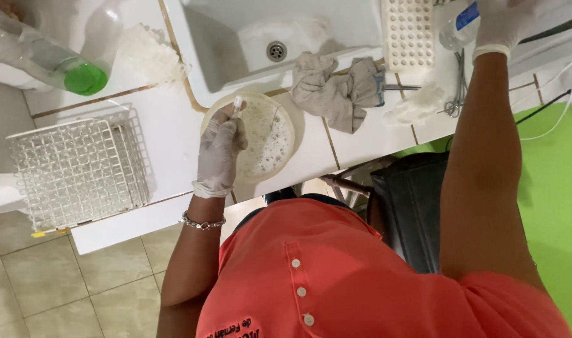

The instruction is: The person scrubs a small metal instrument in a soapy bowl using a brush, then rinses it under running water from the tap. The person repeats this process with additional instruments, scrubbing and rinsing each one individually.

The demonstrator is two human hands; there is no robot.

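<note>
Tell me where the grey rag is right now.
In the head view the grey rag lies crumpled on the white counter at the sink's front edge, between the foamy round basin and the white perforated rack.

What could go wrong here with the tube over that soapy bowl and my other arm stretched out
The bowl of foamy water sits near the counter's front edge, so a nudge might tip it. The small tube in the gloved left hand could slip. The right hand reaches a bottle far off, above scissors.
</note>
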